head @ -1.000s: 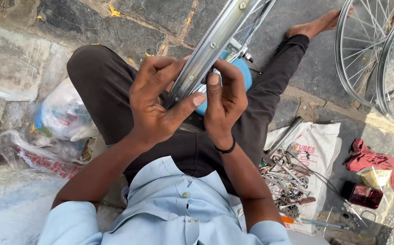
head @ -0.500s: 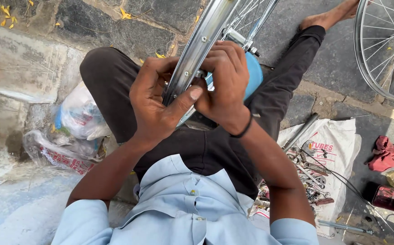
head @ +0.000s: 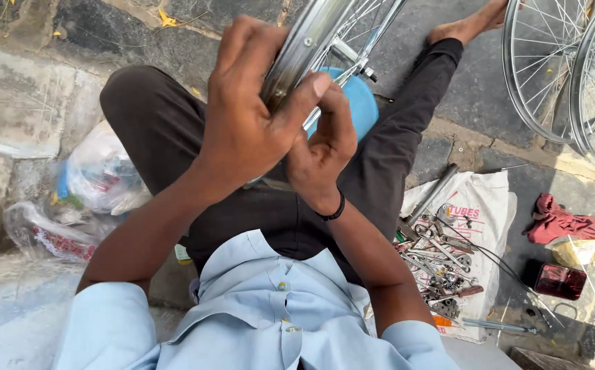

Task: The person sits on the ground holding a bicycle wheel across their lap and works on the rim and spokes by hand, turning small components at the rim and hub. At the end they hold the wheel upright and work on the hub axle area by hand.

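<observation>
A shiny metal bicycle wheel rim (head: 306, 42) with thin spokes (head: 362, 27) rises from my lap toward the top of the view. My left hand (head: 249, 113) wraps around the rim's near part, thumb pressed across its inner side. My right hand (head: 325, 147) sits just below and to the right, fingers pinched at a spoke where it meets the rim; what the fingertips hold is hidden. A blue round object (head: 356, 103) lies behind the hands on my right thigh. I sit on the ground with dark trousers and a light blue shirt.
A white sack (head: 489, 205) to the right carries several wrenches and small tools (head: 441, 260). Two more spoked wheels (head: 565, 68) stand at the upper right. A red rag (head: 572, 226) and a small dark red container (head: 559, 281) lie far right. Plastic bags (head: 85, 185) rest at the left.
The rim and both hands have come closer to the camera. My left hand has shifted higher around the rim, and my right hand has dropped below it.
</observation>
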